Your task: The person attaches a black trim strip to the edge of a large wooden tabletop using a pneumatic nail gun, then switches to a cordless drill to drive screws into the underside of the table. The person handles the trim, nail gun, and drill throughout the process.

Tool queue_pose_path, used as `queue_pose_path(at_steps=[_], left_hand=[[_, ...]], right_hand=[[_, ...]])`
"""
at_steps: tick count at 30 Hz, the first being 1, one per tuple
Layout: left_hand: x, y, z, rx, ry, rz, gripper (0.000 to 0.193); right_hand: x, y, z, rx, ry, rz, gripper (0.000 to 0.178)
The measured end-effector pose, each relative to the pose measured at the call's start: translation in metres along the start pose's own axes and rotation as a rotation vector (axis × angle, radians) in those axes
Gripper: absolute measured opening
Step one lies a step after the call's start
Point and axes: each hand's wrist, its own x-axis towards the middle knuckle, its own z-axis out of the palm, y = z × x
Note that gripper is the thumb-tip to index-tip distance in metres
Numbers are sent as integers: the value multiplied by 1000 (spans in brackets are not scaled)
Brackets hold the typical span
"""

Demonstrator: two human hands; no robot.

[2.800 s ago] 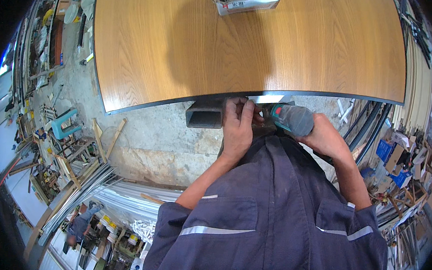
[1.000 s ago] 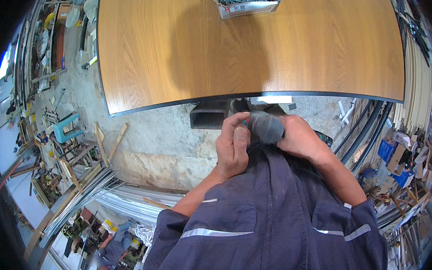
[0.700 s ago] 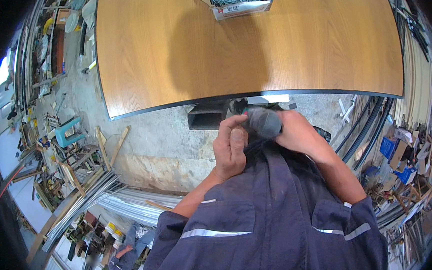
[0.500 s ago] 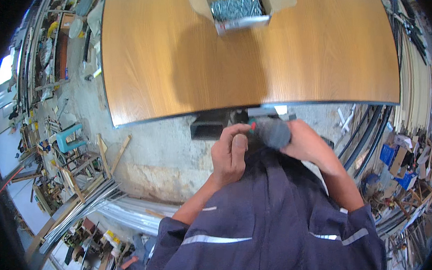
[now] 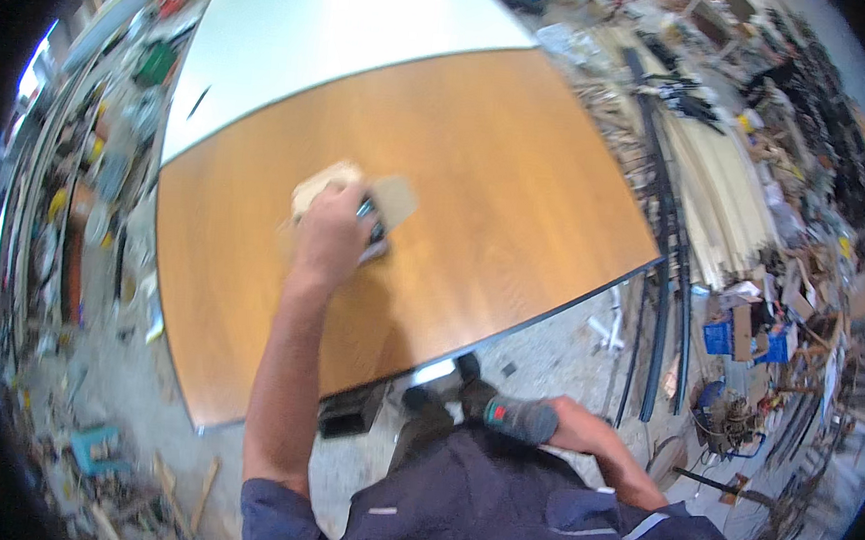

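My left hand reaches over the small cardboard box of screws that stands on a wood-brown panel. Its fingers dip toward the opening, blurred and partly hidden, so I cannot tell whether they grip any screws. A few of the dark shiny screws show beside the hand. Low in front of my body, below the panel's near edge, my right hand is wrapped around a dark cordless drill with a green and red detail. The drill's front points left.
A white panel adjoins the brown one on the far side. Long black strips and pale boards lie to the right. A teal plastic stool and wood offcuts are at lower left. A dark hollow profile sits under the near edge.
My left hand has left the drill's front and moved forward to the screw box. The right hand keeps the drill low by my body. The view has swung, showing more of the far side.
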Motion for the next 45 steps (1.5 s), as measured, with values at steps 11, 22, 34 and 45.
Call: queue_pose_path(at_steps=[11, 22, 34, 45], left_hand=[[4, -17, 18, 130, -272, -126, 7], [-14, -6, -4, -38, 103, -235, 14], [-168, 122, 10, -1365, -127, -685, 11], [-205, 113, 15, -1806, -10, -934, 15]], right_hand=[[-66, 12, 7, 162, 238, 98, 40], [-69, 6, 6, 119, 318, -19, 35], [-66, -24, -11, 336, 378, -260, 42], [-51, -11, 11, 568, 289, -123, 41]])
